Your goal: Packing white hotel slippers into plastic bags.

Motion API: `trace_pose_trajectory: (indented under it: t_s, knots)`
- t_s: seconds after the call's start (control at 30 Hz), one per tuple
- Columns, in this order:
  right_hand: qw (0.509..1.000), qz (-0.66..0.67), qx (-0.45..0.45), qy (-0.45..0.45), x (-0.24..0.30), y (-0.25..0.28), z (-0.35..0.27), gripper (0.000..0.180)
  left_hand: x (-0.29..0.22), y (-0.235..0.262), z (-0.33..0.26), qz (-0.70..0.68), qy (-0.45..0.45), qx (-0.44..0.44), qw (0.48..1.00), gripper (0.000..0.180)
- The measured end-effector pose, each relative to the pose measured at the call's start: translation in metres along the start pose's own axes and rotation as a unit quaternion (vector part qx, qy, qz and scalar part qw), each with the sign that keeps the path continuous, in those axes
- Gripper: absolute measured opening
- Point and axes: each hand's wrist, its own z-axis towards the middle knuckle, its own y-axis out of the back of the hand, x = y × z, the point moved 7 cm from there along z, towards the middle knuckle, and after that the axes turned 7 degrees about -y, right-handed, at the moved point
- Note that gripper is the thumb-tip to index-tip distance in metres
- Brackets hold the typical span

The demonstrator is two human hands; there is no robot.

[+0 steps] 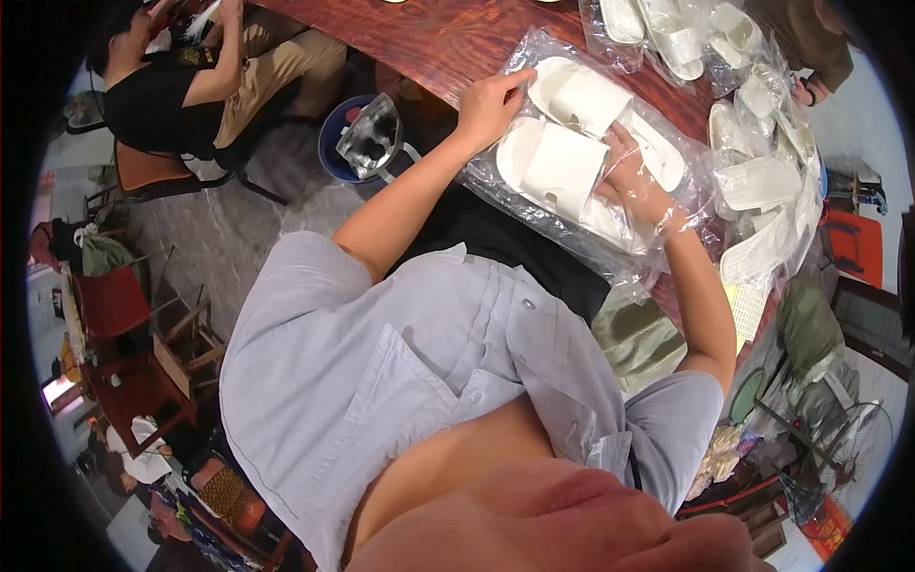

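A pair of white slide slippers [572, 172] lies in a clear plastic bag [519, 205] at the table's near edge. My left hand [489, 110] is closed on the bag's left edge, thumb and fingers beside the upper slipper's end. My right hand [637, 181] reaches into the bag from the right, with plastic over its wrist. Its fingers grip the slippers around the straps; part of them is hidden between the two. The slippers lie side by side, soles down.
More bagged white slippers [758, 181] are heaped at the right of the reddish wooden table [400, 38]. A blue bucket [338, 143] with a clear bag stands on the floor to the left. One person [191, 95] sits at far left; another person's arm [820, 57] shows at far right.
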Motion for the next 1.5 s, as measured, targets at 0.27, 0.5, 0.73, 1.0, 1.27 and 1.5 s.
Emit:
trace_pose_trajectory:
  t_s: [0.27,0.5,0.73,1.0,1.27,1.5]
  knots:
    - [0.989,0.079,-0.010,-0.123,-0.035,-0.021,-0.014,0.023,0.021,0.006,0.004,-0.165,0.088,-0.018,0.982,0.045]
    - [0.964,0.090,-0.079,-0.236,-0.060,-0.012,-0.089,0.039,0.043,0.015,0.010,-0.424,0.233,-0.075,0.872,0.050]
    - [0.925,0.157,-0.140,-0.315,-0.071,-0.031,-0.119,0.040,-0.039,0.076,0.049,0.137,-0.100,0.021,0.985,0.044]
    - [0.882,0.221,-0.182,-0.375,-0.066,-0.029,-0.121,0.040,-0.166,-0.005,0.023,0.247,-0.301,0.117,0.913,0.052]
    - [0.944,0.006,-0.116,-0.309,-0.024,0.014,-0.106,0.034,-0.069,-0.083,-0.019,0.214,-0.264,0.146,0.929,0.067]
    - [0.829,0.071,-0.281,-0.479,0.007,0.069,-0.167,0.031,-0.074,-0.085,-0.019,0.226,-0.252,0.174,0.925,0.066]
